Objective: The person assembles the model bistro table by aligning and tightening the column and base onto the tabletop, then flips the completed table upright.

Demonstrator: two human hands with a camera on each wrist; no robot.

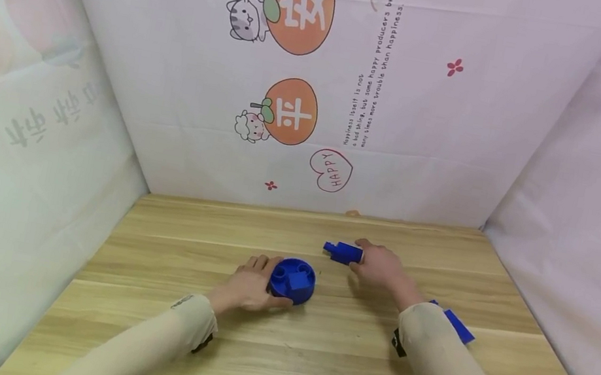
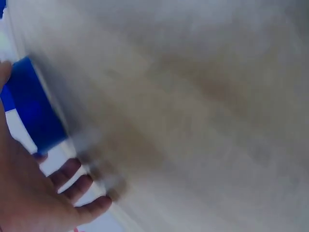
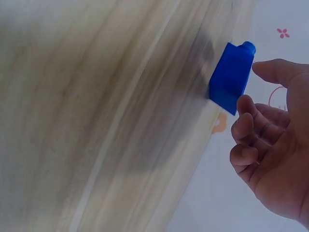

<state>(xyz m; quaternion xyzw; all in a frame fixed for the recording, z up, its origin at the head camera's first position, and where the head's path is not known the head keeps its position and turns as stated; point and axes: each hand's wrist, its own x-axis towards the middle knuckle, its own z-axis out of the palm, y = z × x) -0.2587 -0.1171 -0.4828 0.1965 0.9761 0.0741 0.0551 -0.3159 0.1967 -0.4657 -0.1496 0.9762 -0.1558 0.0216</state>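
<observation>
In the head view, a round blue part (image 1: 297, 280) with a raised rim, small round sockets and a square block inside sits on the wooden table. My left hand (image 1: 249, 285) grips it from the left, thumb at its near side and fingers at its far side. The left wrist view shows the part's smooth blue side wall (image 2: 36, 104) beside the spread fingers (image 2: 79, 189). Farther right, my right hand (image 1: 379, 265) pinches the right end of a blue block-shaped piece (image 1: 346, 253) with a narrower stepped left end. A small round knob (image 3: 249, 47) tops that piece in the right wrist view.
Another flat blue piece (image 1: 458, 327) lies on the table (image 1: 300, 367), partly hidden by my right sleeve. White printed cloth (image 1: 408, 113) rises behind the table, with cloth walls (image 1: 66, 128) at both sides.
</observation>
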